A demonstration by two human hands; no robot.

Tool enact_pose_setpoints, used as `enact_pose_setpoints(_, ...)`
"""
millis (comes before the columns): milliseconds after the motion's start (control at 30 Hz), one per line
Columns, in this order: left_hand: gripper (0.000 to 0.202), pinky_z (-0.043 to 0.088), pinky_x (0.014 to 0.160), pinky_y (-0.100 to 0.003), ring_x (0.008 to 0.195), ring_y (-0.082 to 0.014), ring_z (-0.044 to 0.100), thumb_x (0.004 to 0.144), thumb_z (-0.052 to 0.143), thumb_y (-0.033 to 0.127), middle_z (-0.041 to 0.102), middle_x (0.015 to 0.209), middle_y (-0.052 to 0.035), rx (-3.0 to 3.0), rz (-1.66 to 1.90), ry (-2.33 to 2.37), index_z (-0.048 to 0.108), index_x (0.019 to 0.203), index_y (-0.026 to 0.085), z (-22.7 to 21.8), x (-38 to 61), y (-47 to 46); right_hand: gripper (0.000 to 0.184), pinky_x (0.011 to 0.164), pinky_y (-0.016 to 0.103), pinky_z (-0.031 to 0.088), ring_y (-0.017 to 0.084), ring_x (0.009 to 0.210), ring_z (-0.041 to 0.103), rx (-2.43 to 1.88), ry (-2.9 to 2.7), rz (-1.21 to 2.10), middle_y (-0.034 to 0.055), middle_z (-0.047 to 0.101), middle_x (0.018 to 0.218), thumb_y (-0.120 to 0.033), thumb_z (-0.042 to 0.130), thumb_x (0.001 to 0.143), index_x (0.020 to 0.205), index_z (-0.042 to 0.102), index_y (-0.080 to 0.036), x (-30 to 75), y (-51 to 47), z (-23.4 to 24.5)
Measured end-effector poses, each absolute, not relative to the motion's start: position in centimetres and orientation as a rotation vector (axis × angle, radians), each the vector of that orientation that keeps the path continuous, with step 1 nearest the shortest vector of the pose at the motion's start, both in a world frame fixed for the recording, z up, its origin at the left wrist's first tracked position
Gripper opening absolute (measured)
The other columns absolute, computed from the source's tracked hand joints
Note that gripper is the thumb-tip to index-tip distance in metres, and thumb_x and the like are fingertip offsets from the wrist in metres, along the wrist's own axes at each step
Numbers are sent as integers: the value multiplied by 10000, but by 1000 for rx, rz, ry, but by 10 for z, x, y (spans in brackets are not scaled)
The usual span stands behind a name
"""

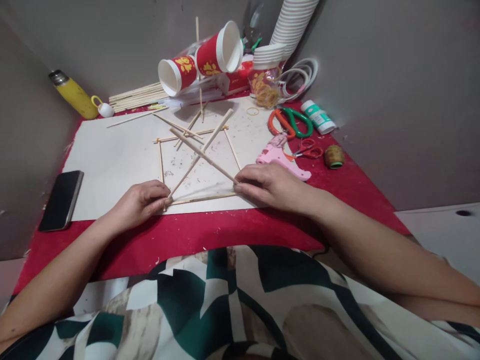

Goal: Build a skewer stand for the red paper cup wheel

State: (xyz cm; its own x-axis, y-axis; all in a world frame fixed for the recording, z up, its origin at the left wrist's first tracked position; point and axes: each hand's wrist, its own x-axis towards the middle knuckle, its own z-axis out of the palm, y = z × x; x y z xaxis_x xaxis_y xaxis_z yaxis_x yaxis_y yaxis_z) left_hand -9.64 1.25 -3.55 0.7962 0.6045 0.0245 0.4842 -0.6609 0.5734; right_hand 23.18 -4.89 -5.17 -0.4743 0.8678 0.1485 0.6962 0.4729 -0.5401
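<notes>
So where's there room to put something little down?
The white sheet is bare between phone and stick frame; so is the red tabletop between spool and right forearm. It's crowded at the back, around the paper cups, and beside the pink glue gun.

phone (61, 201), left | yellow bottle (76, 96), rear left | white cable (314, 72), coiled

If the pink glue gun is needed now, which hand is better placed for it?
Probably the right hand: it lies close beside the pink glue gun, while the left hand is across the stick frame. It must first release a diagonal stick, though.
</notes>
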Motion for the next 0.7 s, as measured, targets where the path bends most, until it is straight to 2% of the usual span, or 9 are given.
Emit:
enact_pose_setpoints(367,242,507,773,-264,865,-169,658,937,550,341,699,932,-76,2423,286,834,690,839,170,-36,-94,12,240,678,281,395,170,725,579,-1392,-2343,568,69,673,817,-323,442,957,894,620,-176,233,-51,-54)
enact_pose_setpoints(700,238,506,759,-293,831,-169,640,945,529,308,682,900,-81,2396,279,845,672,827,159,-35,-91,11,255,764,336,389,217,848,580,-1512,-2435,445,87,616,904,-344,443,961,919,641,-189,239,-53,-58)
